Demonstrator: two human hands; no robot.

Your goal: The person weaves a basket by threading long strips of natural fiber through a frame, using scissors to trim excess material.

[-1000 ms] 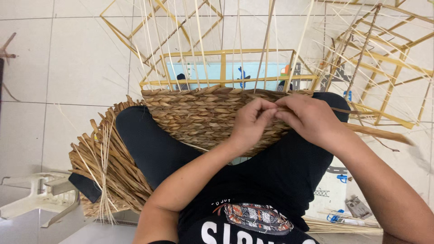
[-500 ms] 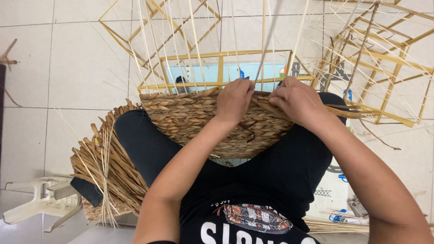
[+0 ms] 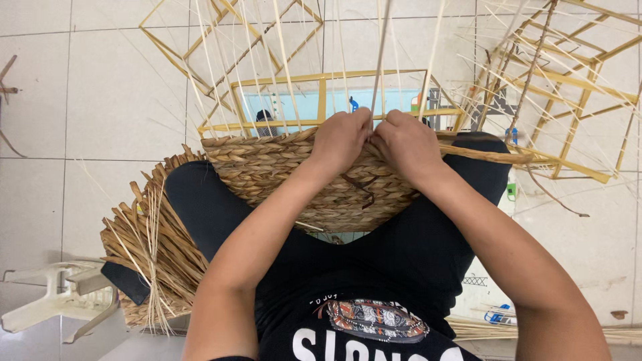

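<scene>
We work a half-woven basket of coarse, braided tan straw [image 3: 281,177] resting across our lap. Our left hand [image 3: 340,140] and right hand [image 3: 408,144] pinch its top rim, fingers closed on the weave. Thin pale upright reeds [image 3: 381,60] rise just above our knuckles, the yellow wooden frame [image 3: 321,100] beyond.

A bundle of dried weaving fibre [image 3: 150,257] lies on the white tiled floor [image 3: 100,100], and the rest is placed from it. Just to its left stands a white plastic stool [image 3: 57,301]. Well above and to the right, empty yellow wire frames [image 3: 575,87] rest on the tiles. Far to its right, low down, lie loose pale straws [image 3: 481,327].
</scene>
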